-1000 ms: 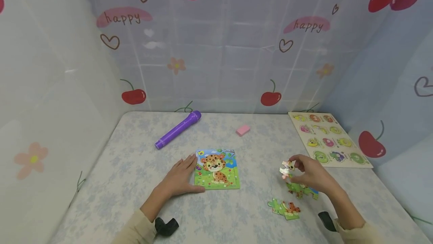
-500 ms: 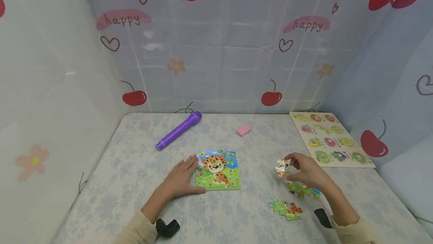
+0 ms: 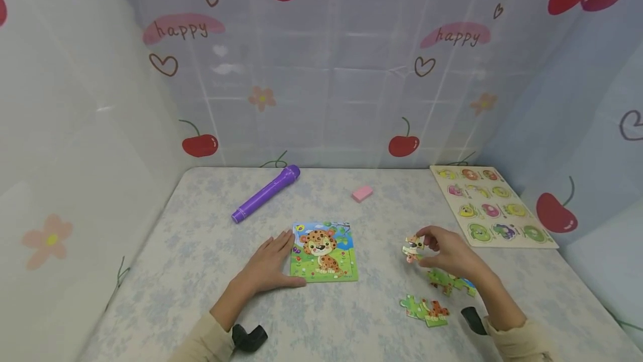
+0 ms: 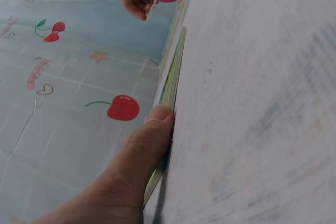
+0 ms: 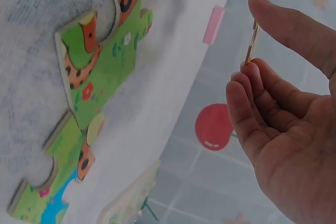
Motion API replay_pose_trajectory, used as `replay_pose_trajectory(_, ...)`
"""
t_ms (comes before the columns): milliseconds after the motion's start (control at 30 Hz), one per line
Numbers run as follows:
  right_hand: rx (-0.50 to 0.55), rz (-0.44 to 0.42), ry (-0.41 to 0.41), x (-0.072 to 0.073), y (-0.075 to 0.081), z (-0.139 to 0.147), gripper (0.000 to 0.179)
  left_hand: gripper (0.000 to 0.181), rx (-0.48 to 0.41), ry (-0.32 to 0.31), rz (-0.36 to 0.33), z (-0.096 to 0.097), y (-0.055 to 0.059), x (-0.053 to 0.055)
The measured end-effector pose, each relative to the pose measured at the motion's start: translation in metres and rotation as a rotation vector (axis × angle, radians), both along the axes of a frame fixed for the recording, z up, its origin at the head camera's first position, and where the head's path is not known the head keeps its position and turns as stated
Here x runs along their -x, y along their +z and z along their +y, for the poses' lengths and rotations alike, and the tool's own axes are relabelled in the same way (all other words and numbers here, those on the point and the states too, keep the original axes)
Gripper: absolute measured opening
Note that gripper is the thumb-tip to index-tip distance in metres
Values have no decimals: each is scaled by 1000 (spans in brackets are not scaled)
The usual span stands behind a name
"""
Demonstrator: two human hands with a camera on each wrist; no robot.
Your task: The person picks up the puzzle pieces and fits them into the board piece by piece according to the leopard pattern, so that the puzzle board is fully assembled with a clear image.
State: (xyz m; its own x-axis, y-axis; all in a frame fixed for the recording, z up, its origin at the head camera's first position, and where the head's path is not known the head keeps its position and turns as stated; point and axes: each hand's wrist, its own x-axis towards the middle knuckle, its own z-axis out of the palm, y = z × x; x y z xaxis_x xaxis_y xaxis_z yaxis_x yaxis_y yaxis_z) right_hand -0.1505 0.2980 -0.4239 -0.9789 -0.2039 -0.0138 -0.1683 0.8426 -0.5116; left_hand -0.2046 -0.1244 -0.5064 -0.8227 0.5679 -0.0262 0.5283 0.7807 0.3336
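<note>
A square leopard jigsaw puzzle (image 3: 334, 250) lies on the table, its picture facing up. My left hand (image 3: 268, 264) rests along its left side with fingers extended; the left wrist view shows the thumb (image 4: 149, 135) against the puzzle's edge. Over the table to the right, my right hand (image 3: 449, 253) pinches a small jigsaw piece (image 3: 412, 247) between thumb and fingertips. That piece appears edge-on in the right wrist view. Beneath and in front of this hand lie loose jigsaw pieces (image 3: 424, 310) in green, orange and blue, some overlapping.
Toward the back left lies a purple toy microphone (image 3: 263, 194). A pink eraser-like block (image 3: 362, 193) sits behind the puzzle. At the back right is a wooden fruit puzzle board (image 3: 482, 203), by the cherry-print curtain (image 3: 331, 100) that encloses the table.
My right hand has moved a little to the left, carrying the pinched jigsaw piece, which has turned slightly. My left hand has stayed at the puzzle's side.
</note>
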Motion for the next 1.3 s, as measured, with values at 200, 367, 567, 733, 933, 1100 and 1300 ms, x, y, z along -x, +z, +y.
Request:
replay_pose_trajectory(200,31,-42,34,6,-4,-7,50,117,4,-2,2,0,1,0)
replay_pose_trajectory(367,60,-68,47,12,-3,-17,50,117,-3,-2,-9,0,3,-1)
replay_pose_trajectory(567,71,-74,60,20,-4,-33,51,116,-5,-3,-9,0,1,-1)
replay_pose_trajectory(733,100,-92,68,27,-5,-51,50,117,-3,2,-6,0,0,0)
replay_pose_trajectory(933,112,-95,141,35,-8,-70,50,117,-6,2,-7,0,-1,1)
replay_pose_trajectory(1100,133,-80,235,41,-13,-86,49,117,-6,2,-16,0,-1,0)
replay_pose_trajectory(1300,153,-91,311,48,-18,-104,50,117,-7,-3,-12,0,0,0)
